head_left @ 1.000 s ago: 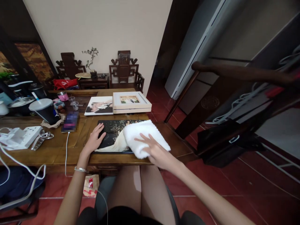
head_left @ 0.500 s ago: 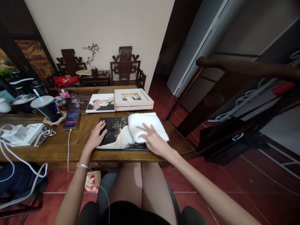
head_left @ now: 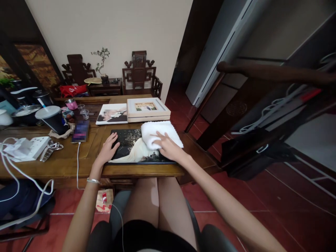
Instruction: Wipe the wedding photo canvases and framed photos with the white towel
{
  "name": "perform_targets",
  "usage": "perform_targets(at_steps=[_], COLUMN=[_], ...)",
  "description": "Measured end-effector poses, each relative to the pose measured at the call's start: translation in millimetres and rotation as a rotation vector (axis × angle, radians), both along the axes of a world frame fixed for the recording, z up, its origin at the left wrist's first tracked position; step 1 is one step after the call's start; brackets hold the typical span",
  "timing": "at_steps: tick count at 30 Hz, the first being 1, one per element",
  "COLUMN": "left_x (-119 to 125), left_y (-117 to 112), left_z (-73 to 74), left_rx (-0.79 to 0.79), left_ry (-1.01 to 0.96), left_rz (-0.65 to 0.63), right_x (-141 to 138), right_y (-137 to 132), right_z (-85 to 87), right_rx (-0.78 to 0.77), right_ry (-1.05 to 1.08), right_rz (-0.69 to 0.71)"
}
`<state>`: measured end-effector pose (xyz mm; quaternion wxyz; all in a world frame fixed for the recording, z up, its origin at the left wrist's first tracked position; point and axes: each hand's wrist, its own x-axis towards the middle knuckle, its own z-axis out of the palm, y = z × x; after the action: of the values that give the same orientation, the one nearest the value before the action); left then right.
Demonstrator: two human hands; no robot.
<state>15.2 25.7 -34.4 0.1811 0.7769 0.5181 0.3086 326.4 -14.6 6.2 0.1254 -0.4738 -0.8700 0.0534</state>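
A dark glossy photo panel (head_left: 127, 145) with a pale draped dress in its picture lies flat near the table's front edge. On its left edge rests my left hand (head_left: 109, 148), fingers apart and holding nothing. A folded white towel (head_left: 169, 131) covers the panel's right part and overhangs its right side. My right hand (head_left: 168, 145) holds the towel down against the panel, its fingers bent over the cloth's near side. What the towel covers of the picture is hidden.
Behind the panel lie a smaller photo print (head_left: 120, 113) and a white framed photo (head_left: 162, 106) on a box. To the left are a phone (head_left: 80, 131) on a cable, a lidded cup (head_left: 52, 120) and a power strip (head_left: 36, 148). A wooden chair (head_left: 246, 71) stands right.
The right hand and towel have slid slightly away from me and left over the panel. My left hand stays at the panel's edge. The view has shifted a little.
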Motion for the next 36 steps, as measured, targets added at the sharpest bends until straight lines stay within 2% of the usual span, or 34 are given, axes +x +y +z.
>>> perform_targets(at_steps=[3, 6, 8, 13, 16, 18, 21, 25, 28, 31, 33, 36], left_x=[0.3, 1.3, 2.1, 4.0, 4.2, 3.8, 3.0, 2.4, 2.2, 2.2, 2.2, 2.5], left_y=[0.3, -0.1, -0.3, -0.2, 0.3, 0.4, -0.1, -1.7, -2.3, -1.7, -0.8, 0.3], left_z=[0.0, 0.6, 1.0, 0.9, 0.8, 1.1, 2.2, 4.0, 3.7, 1.8, 0.4, -0.8], left_rx=[0.0, 0.003, -0.002, -0.01, -0.009, -0.012, -0.02, -0.021, -0.012, 0.002, 0.001, -0.007], left_ry=[-0.006, -0.014, -0.012, -0.008, -0.002, 0.003, 0.007, 0.008, 0.01, 0.01, 0.01, 0.021], left_rz=[0.015, 0.024, 0.027, 0.027, 0.022, 0.017, 0.01, 0.01, 0.016, 0.021, 0.03, 0.037], right_x=[-3.9, -4.6, -2.9, 5.9, 12.0, 15.5, 17.2, 6.0, -11.5, -27.1, -31.6, -26.7], right_y=[29.9, 23.2, -0.8, -84.1, -108.5, -103.7, -67.9, -1.4, 24.9, 12.4, -14.3, -64.5], right_z=[-1.4, -4.3, -7.0, -7.0, -0.8, 2.3, 2.6, 2.7, 5.7, 5.4, 2.2, -1.0], right_rx=[0.019, 0.048, 0.06, 0.03, -0.017, -0.035, -0.039, -0.016, 0.022, 0.058, 0.07, 0.034], right_ry=[-0.021, -0.025, -0.016, 0.031, 0.063, 0.097, 0.088, -0.022, -0.057, -0.067, -0.078, -0.065], right_rz=[-0.097, -0.111, -0.069, 0.067, 0.13, 0.15, 0.121, -0.067, -0.205, -0.233, -0.179, -0.011])
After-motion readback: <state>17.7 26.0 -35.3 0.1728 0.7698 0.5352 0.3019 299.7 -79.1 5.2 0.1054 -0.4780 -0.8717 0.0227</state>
